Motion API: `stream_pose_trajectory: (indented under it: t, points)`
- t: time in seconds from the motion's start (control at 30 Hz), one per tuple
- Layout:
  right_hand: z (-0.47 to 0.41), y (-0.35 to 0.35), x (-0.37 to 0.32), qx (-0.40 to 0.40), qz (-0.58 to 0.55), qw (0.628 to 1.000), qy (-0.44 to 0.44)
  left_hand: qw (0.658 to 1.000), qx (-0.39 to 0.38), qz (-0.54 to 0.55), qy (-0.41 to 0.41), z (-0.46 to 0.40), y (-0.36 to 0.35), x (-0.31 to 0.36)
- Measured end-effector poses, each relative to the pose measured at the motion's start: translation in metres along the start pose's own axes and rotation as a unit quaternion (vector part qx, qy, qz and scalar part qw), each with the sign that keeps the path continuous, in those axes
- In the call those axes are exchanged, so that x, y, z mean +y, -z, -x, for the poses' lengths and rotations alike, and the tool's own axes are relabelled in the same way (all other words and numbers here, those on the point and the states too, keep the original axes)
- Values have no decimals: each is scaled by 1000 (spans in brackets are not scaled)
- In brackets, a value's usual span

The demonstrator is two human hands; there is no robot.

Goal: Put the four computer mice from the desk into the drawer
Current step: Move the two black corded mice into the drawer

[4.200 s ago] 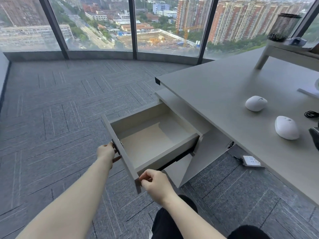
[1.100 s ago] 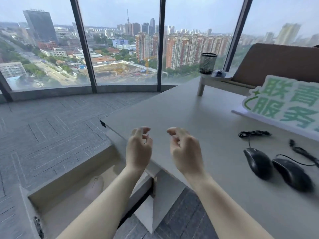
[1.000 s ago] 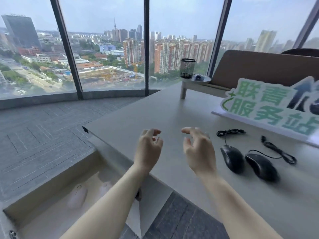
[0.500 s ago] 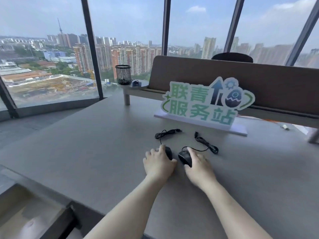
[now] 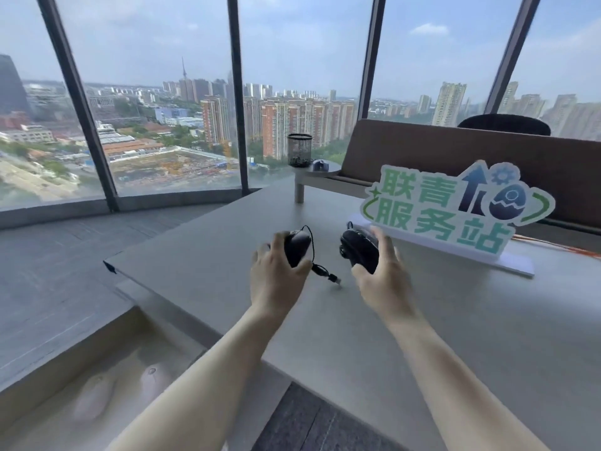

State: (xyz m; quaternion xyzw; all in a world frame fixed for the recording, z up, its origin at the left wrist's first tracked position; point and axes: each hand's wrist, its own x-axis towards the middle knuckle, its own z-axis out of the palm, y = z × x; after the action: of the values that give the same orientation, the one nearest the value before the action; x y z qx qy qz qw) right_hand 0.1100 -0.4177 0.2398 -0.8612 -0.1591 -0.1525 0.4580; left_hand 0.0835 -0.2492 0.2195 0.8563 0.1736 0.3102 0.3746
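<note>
My left hand (image 5: 276,271) is shut on a black wired mouse (image 5: 297,245), held above the grey desk (image 5: 422,320); its cable and USB plug (image 5: 328,275) dangle to the right. My right hand (image 5: 382,271) is shut on a second black wired mouse (image 5: 359,249), also lifted off the desk. At the lower left the open drawer (image 5: 65,359) shows two white mice, one (image 5: 92,397) on the left and one (image 5: 153,380) beside it, both blurred.
A green and white sign (image 5: 455,206) on a white base stands just behind my right hand. A black mesh pen cup (image 5: 300,150) sits on a small raised shelf (image 5: 320,174). A brown partition (image 5: 455,151) runs along the back; large windows lie beyond.
Both hands closed on the black mice and lifted them off the desk. Before that the two white mice went from the desk into the drawer. My view swung back left, showing the drawer.
</note>
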Motion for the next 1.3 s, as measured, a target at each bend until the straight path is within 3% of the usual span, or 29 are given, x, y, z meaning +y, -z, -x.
stream_pose_trajectory:
  t: [0.23, 0.5, 0.63, 0.8, 1.03, 1.2, 1.3]
  points:
    - [41, -71, -134, -62, -172, 976, 117, 989, 148, -29, 4, 5, 168, -56]
    - [109, -211, -179, -254, -196, 941, 102, 960, 204, -127, 143, 51, 266, -185]
    - [141, -277, -169, -358, -149, 921, 44, 942, 146, -176, 247, 72, 273, -251]
    - [176, -352, -140, -440, 4, 897, -28, 895, 34, -264, 359, 89, 256, -318]
    - [206, -414, -120, -528, 223, 819, -16, 824, -132, -337, 436, 102, 214, -370]
    - [212, -431, -109, -556, 286, 781, 0, 794, -208, -323, 472, 107, 198, -389]
    - [213, -432, -104, -554, 289, 781, 17, 792, -219, -315, 476, 110, 196, -395]
